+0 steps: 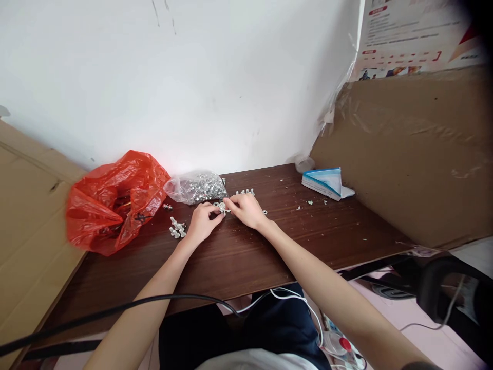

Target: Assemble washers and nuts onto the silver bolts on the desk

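My left hand (202, 222) has its thumb and fingers closed round a small metal piece (222, 209) near the middle of the brown table. My right hand (246, 209) lies just right of it, fingertips on the flat washers (227, 206) beside that piece; whether it grips one is hard to tell. Several bolts stand in a row (245, 192) behind my right hand. To the left of my left hand is a small group of bolts (177, 228). A clear plastic bag (197, 187) full of small metal parts lies behind my left hand.
A red plastic bag (115, 203) sits at the table's left, beside a cardboard panel. At the back right are a blue and white box (322, 183) and a clear cup (304, 164). A black cable (169, 296) crosses over my left forearm near the front edge (265, 289).
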{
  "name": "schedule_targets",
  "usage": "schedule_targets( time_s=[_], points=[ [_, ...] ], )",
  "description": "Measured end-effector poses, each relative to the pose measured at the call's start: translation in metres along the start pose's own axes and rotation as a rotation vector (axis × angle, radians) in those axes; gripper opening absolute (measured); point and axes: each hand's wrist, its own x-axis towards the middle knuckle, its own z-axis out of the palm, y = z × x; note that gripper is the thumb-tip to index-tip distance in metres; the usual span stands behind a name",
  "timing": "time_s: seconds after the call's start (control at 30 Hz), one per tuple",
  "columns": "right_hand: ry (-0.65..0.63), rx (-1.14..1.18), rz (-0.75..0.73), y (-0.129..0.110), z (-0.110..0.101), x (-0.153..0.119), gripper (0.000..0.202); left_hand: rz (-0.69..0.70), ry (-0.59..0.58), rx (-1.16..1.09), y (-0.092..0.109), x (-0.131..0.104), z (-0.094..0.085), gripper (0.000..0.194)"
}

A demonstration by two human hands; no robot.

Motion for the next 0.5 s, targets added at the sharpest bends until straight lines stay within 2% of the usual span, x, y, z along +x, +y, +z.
schedule_targets(
  time_s=[0.3,0.4,0.5],
  points=[
    [-0.017,-0.063,-0.124,-0.0016,0.0019,-0.0021,0.042,-0.013,0.005,-0.037,0.001,-0.0004,0.0,0.009],
    [0.018,-0.077,-0.113,-0.0025,0.004,-0.0025,0.035,-0.02,0.001,-0.042,0.0016,-0.0005,-0.0004,0.009],
    [-0.011,-0.098,-0.073,-0.0024,0.005,-0.002,0.036,-0.021,0.001,-0.032,0.0015,-0.0006,-0.0003,0.008]
  ],
)
